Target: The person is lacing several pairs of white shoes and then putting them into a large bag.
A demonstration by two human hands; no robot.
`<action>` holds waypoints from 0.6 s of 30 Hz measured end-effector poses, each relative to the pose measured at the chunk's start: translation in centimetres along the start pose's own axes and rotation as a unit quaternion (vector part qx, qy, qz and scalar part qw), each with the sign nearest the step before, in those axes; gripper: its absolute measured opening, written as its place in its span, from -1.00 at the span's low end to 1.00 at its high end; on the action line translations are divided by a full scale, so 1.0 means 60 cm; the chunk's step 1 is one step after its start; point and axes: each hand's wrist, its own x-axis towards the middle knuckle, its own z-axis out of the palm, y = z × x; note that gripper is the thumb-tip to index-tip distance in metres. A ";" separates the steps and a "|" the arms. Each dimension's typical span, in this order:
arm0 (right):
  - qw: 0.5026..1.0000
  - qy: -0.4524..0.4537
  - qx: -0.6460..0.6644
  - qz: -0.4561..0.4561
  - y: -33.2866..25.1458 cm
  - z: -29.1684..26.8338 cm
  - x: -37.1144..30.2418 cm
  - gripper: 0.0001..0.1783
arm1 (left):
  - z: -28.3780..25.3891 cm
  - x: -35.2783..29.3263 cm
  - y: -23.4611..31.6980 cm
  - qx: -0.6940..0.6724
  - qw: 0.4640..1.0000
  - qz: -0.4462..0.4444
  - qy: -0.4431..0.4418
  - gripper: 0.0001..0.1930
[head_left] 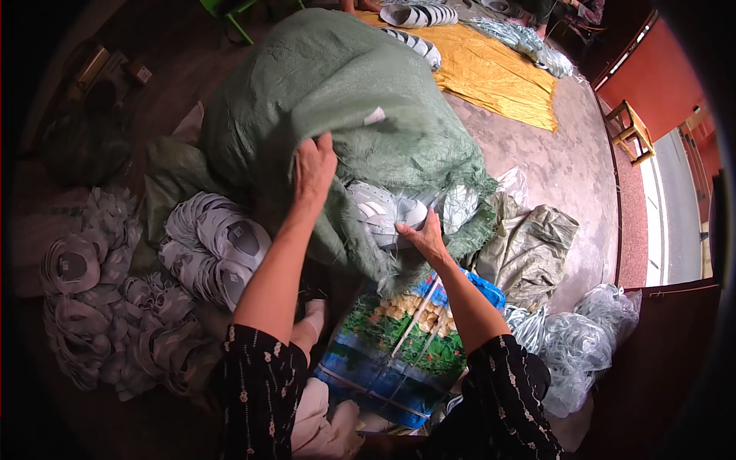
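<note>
A large, bulging green woven sack (pixel 345 69) lies in front of me with its mouth toward me. My left hand (pixel 314 169) is closed on the sack's fabric and holds it up. Inside the mouth sit white-and-grey shoe uppers (pixel 373 208), partly covered by the sack. At their right end my right hand (pixel 426 236) is closed on the edge of an upper, thumb on the near side; some of its fingers are hidden. Below the right forearm is a strapped package (pixel 406 333) with a blue, green and floral print.
Stacks of grey shoe uppers (pixel 218 245) and looser piles (pixel 138 307) lie at left. On the right are a crumpled beige sack (pixel 529 245) and clear plastic bags (pixel 575 353). A yellow sheet (pixel 491 69), a wooden stool (pixel 632 130) and other people are farther off.
</note>
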 end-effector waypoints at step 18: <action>0.951 -0.020 0.308 -0.032 -0.318 0.170 -0.111 -0.79 | -0.044 0.028 -0.035 -0.118 0.979 0.003 -0.165 -0.65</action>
